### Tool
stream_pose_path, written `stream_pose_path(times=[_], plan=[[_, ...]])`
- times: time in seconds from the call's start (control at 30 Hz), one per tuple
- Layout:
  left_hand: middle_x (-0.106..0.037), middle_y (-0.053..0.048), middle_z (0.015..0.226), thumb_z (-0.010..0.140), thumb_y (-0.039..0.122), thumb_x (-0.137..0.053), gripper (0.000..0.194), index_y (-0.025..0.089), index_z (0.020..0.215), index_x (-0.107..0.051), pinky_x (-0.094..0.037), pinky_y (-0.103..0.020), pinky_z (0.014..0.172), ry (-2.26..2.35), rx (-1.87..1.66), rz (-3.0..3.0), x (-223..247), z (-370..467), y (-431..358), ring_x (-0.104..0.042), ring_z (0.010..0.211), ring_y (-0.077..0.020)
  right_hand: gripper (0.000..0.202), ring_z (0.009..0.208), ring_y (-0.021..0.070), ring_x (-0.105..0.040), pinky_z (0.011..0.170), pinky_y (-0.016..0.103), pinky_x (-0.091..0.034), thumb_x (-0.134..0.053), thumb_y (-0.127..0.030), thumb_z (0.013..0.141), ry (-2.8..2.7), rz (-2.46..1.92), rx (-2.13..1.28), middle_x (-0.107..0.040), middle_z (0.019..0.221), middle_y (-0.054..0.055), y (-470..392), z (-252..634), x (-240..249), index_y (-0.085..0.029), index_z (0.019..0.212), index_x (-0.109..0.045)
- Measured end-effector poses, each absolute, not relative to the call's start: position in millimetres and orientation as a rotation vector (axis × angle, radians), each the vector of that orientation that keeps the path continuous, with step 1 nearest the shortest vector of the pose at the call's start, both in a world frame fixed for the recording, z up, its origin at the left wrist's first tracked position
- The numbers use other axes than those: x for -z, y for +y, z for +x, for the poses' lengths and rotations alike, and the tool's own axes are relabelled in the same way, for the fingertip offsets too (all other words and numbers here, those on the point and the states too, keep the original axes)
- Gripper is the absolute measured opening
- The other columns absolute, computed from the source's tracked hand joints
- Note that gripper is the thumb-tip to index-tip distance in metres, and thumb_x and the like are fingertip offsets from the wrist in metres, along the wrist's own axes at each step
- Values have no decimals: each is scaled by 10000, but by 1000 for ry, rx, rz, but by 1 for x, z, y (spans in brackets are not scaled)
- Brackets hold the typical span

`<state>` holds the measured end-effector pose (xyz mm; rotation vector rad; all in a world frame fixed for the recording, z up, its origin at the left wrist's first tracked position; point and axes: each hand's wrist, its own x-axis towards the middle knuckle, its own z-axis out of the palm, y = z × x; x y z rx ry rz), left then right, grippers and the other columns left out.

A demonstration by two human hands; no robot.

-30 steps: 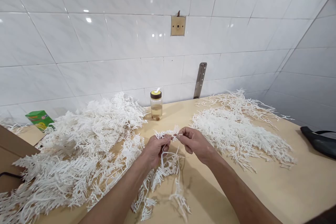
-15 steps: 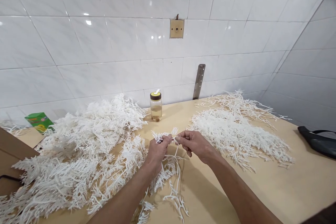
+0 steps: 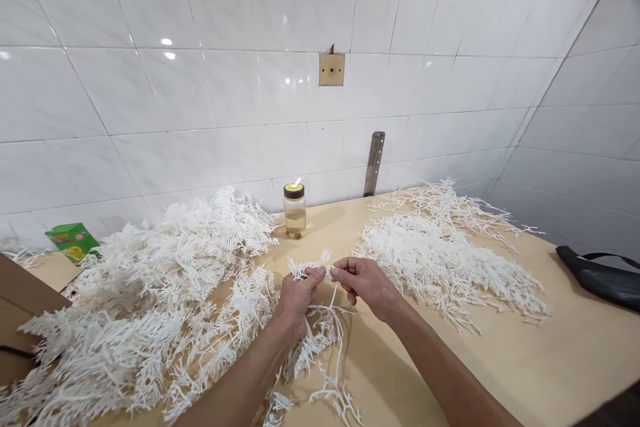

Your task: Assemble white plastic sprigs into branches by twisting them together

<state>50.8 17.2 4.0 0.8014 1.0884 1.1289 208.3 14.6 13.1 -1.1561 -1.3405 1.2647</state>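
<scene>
White branching plastic-like sprigs lie in a large heap [image 3: 165, 280] on the left and a flatter pile [image 3: 440, 253] on the right. Between them, my left hand [image 3: 299, 297] pinches a small white sprig [image 3: 310, 263] whose feathery tips stick up past the fingers. My right hand [image 3: 363, 280] is close beside it, thumb and forefinger closed on the top of a thin white branched stem [image 3: 337, 347] that hangs down to the table. The fingertips of both hands nearly meet. More white sprigs lie under my left wrist.
A clear jar [image 3: 295, 213] with a black and yellow lid stands near the tiled wall. A metal strip [image 3: 375, 163] leans there. A green box [image 3: 73, 242] and cardboard [image 3: 25, 313] are at the left. A black bag [image 3: 600, 277] lies on the table [image 3: 575, 360] at the right.
The view has shifted slightly, so the wall and table sit a little lower in the picture. Both hands keep their grips, with a small gap now showing between the fingertips.
</scene>
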Motion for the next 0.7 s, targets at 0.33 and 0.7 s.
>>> stream_pose_path(times=[0.33, 0.7], plan=[[-476, 51, 526, 564, 410, -823, 380, 187, 723, -561, -380, -244, 444, 1176, -1132, 746, 1, 55, 16, -457, 447, -112, 227, 490, 128, -556, 512, 255, -429, -570, -381, 825, -1603, -1468, -767, -612, 619, -13, 14, 208, -8, -187, 778, -680], [-467, 52, 490, 526, 457, -831, 384, 167, 653, -614, -378, -239, 537, 1215, -1355, 911, 18, 48, 30, -467, 519, -112, 150, 723, 220, -607, 719, 345, -449, -506, -226, 792, -1406, -1868, -34, -679, 804, 94, 29, 258, -4, -176, 774, -647]])
